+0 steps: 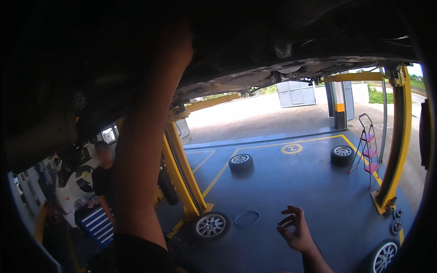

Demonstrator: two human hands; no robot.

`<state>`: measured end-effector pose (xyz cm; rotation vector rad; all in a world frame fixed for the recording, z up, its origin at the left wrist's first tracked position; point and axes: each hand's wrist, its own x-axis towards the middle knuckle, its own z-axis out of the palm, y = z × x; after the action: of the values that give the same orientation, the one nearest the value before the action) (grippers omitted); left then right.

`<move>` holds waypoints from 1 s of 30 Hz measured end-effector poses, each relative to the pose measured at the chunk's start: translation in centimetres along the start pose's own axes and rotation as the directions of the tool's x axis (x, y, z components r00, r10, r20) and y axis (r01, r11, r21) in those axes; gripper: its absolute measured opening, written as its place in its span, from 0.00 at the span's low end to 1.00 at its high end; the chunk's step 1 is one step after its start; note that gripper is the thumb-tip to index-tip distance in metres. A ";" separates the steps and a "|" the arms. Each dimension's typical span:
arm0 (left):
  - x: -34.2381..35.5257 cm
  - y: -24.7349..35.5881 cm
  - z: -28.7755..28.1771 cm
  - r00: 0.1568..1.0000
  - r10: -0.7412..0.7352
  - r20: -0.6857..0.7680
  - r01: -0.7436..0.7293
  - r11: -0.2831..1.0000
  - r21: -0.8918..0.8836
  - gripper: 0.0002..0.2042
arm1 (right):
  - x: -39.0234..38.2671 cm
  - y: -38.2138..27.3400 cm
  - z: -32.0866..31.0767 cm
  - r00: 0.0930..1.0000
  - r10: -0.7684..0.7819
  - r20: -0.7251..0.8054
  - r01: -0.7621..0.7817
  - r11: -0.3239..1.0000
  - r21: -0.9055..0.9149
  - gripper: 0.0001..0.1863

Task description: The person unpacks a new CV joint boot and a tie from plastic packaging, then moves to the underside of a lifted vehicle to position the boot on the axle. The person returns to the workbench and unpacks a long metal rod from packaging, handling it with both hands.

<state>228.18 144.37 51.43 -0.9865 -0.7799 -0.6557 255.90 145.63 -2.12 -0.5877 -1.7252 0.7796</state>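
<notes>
Overhead spans the dark underside of a raised car (246,82). My left arm reaches straight up to it, and my left hand (180,45) fades into the shadow there; its fingers and anything they touch are hidden. Lower down, my right hand (296,229) hangs in the air over the blue floor. Its fingers are loosely bent and apart from the thumb, with nothing in them. The nearest thing to it on the floor is a thin looped hose or cable (247,219), beside a wheel (211,226) lying flat.
Yellow lift posts stand at left (182,175) and right (395,150). More wheels lie at the back (241,162), back right (342,155) and front right (384,257). A pink-stepped ladder (369,152) stands near the right post. At left, a person (104,182) stands by a blue tool cabinet (97,225).
</notes>
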 end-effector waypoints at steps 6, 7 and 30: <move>3.3 -3.5 3.5 0.988 0.048 0.146 -0.064 0.992 0.106 0.33 | 0.2 1.3 -0.3 0.993 0.063 0.098 -0.070 0.996 0.063 0.43; 3.9 -3.8 3.6 0.987 0.019 0.157 -0.031 0.996 0.078 0.33 | 0.2 1.4 -0.4 0.992 0.040 0.124 -0.049 0.996 0.070 0.43; 6.1 -3.2 2.6 0.955 -0.117 0.271 0.143 0.987 -0.076 0.42 | 0.5 3.6 -2.2 0.960 0.088 0.267 -0.133 0.979 0.155 0.42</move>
<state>228.40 144.55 58.82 -1.1321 -1.0658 -0.6868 257.85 148.84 -4.11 -0.4840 -1.8496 1.1140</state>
